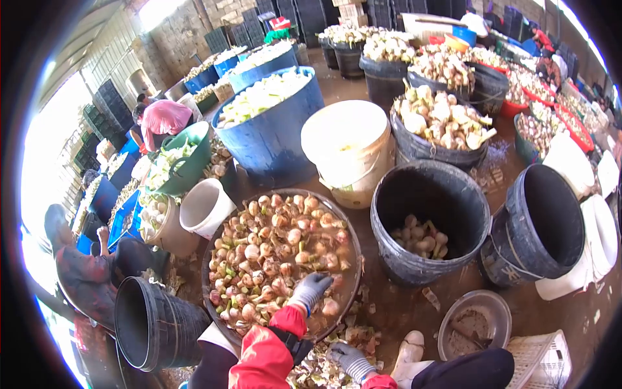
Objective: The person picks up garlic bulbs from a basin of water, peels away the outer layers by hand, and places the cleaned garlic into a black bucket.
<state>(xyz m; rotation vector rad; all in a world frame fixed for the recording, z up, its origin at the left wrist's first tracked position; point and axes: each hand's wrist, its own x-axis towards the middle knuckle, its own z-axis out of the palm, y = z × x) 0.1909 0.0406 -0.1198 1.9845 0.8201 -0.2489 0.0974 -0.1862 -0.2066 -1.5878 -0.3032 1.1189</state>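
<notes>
My left hand [311, 290], in a grey glove with a red sleeve, reaches over a wide round tub [357, 266]. Whole onion-like or garlic bulbs [272, 253], some with green stems, crowd the muddy water there. The fingers look loosely spread, with no object visible in them. Lower down, near my knees, is my gloved right hand [352, 363], above a heap of pale peelings [317, 373]. Its fingers are curled; whatever they hold, if anything, is hidden.
A black bucket [431, 188] with several bulbs stands beyond the tub, beside a tilted black bucket [541, 227]. Nearby are a white bucket [346, 152], a blue barrel [269, 139], a metal basin [476, 324] and a white crate [544, 360]. A person [84, 272] sits left.
</notes>
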